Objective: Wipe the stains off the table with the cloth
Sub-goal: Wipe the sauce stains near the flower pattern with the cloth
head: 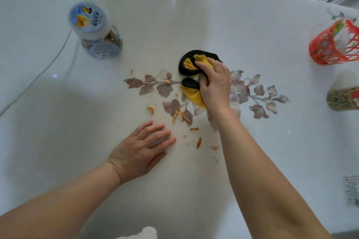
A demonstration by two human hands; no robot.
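Note:
A yellow cloth with black edging (191, 95) lies bunched on the white table (194, 17), over a printed leaf pattern. My right hand (214, 85) grips it from above, fingers curled into the folds. Orange stains and crumbs (181, 116) are scattered on the table just in front of the cloth, between my two hands. My left hand (141, 151) rests flat on the table, fingers straight, left of the stains and touching none of them.
A clear jar with a blue-and-white lid (95, 31) stands at the back left. At the right edge stands an orange lattice basket (334, 44), with a roll-shaped packet (342, 97) in front of it. A thin cable (58, 52) runs past the table's left side.

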